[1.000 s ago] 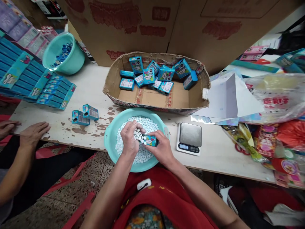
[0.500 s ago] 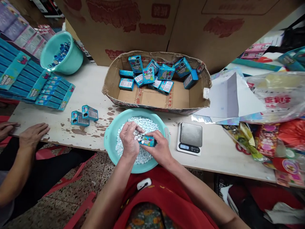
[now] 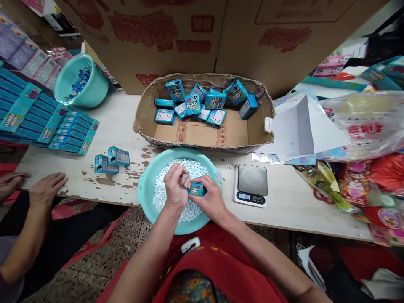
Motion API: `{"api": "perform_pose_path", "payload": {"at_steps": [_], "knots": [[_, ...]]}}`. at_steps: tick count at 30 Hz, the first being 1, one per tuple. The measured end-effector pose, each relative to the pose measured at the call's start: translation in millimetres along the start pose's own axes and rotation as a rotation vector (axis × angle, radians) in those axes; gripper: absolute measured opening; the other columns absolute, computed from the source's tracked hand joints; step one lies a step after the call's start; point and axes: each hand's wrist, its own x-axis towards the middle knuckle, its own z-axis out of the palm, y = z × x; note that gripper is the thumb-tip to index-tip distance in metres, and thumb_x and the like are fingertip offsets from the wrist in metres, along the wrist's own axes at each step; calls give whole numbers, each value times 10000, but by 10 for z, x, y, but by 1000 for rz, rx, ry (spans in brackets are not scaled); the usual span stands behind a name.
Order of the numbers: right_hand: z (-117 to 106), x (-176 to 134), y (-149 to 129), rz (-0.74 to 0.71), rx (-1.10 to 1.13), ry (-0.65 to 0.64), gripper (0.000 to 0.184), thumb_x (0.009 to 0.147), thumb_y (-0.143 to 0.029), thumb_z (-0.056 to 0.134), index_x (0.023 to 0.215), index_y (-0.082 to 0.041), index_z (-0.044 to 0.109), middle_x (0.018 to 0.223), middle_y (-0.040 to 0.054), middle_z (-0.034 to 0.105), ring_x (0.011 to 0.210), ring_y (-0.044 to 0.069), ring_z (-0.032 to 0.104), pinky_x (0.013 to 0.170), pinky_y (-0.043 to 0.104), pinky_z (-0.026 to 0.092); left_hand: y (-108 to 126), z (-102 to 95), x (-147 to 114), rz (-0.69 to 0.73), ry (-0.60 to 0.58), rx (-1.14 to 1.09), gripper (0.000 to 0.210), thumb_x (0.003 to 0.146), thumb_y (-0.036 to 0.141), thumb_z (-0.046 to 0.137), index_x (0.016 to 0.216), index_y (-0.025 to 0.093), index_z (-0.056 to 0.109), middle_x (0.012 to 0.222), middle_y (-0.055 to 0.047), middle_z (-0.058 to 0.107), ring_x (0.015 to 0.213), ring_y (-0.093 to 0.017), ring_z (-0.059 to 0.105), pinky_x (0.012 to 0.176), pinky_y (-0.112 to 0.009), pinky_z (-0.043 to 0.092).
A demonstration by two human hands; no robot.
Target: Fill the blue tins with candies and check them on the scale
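A turquoise basin (image 3: 145, 181) in front of me holds a heap of small pale candies (image 3: 160, 191). Above the heap, my right hand (image 3: 212, 197) grips a small blue candy box (image 3: 195, 189) lying on its side, thumb and fingers on its two edges. My left hand (image 3: 176, 185) is curled up against the box's left end, palm turned inward. Its bent fingers hide whatever lies in the palm and also cover the box's end.
Behind the basin, a cut-down carton (image 3: 243, 139) contains several blue candy boxes. A digital scale (image 3: 251, 181) sits to the right, near plastic bags. Leftward are two candy boxes (image 3: 119, 156), stacked display trays (image 3: 72, 132), a second basin (image 3: 97, 86) and another person's hands (image 3: 49, 185).
My left hand's fingers have curled closer over the box's end, and the candies seen in that palm are now hidden. The box has shifted slightly left in my right hand.
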Motion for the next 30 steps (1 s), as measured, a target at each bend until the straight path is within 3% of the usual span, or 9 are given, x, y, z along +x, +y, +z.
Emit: {"api": "perform_pose_path", "payload": {"at_steps": [3,6,9,13,17,21,26,28,30], "knots": [[-46,16,35,31,70,-32,288,646,-242,788,905,-219,663,868,7,609,841,189,597,795,327,479,127,-16,44,-5,-69,-56,258,793,353,558,621,177,479,479,58,261,400,-62,299,399,-191,258],[-121,16,78,65,135,-36,352,626,-319,815,932,-226,667,936,23,623,918,203,599,860,351,472,153,-198,163,85,16,56,278,819,400,508,635,193,484,467,58,256,393,-79,301,406,-202,274],[-219,18,72,82,159,-4,358,610,-356,823,908,-227,673,926,26,631,919,209,608,847,354,490,11,-502,304,142,55,587,254,766,424,579,640,205,552,493,16,436,491,-138,458,503,-253,393],[-532,-30,42,114,213,72,368,604,-371,821,906,-221,672,928,34,636,890,216,623,793,342,524,-67,-699,395,288,-112,1209,117,679,337,683,740,239,668,853,-55,678,874,-257,599,797,-363,453],[-1051,-181,267,316,176,334,436,621,-409,793,982,-214,646,943,48,660,816,223,638,709,343,541,227,-324,653,512,-132,1230,141,814,342,567,842,244,665,851,-37,675,802,-207,616,793,-317,458],[-1438,-227,767,523,18,652,549,591,-495,771,1024,-190,626,868,50,677,769,240,629,691,373,528,384,325,1623,661,-229,1378,246,804,339,579,1008,213,633,1015,-83,642,974,-245,583,894,-352,425],[-1520,-164,1244,446,-147,780,510,634,-512,717,1014,-186,622,937,68,664,846,263,618,778,407,502,144,785,2997,519,-365,1756,868,644,337,734,1402,182,341,1468,-178,276,1335,-376,254,1050,-500,274],[-1492,-178,1344,405,-178,788,495,669,-508,693,1034,-185,609,979,77,652,886,268,615,805,415,501,24,841,3258,455,-382,1835,1002,589,334,767,1444,217,257,1516,-180,165,1369,-409,150,1044,-566,235],[-1471,-226,1400,361,-202,759,526,710,-496,669,1123,-186,571,1073,95,625,968,280,603,862,443,490,-57,860,3340,393,-374,1860,1034,536,306,784,1435,224,280,1488,-196,222,1356,-427,171,1027,-597,227]]}}
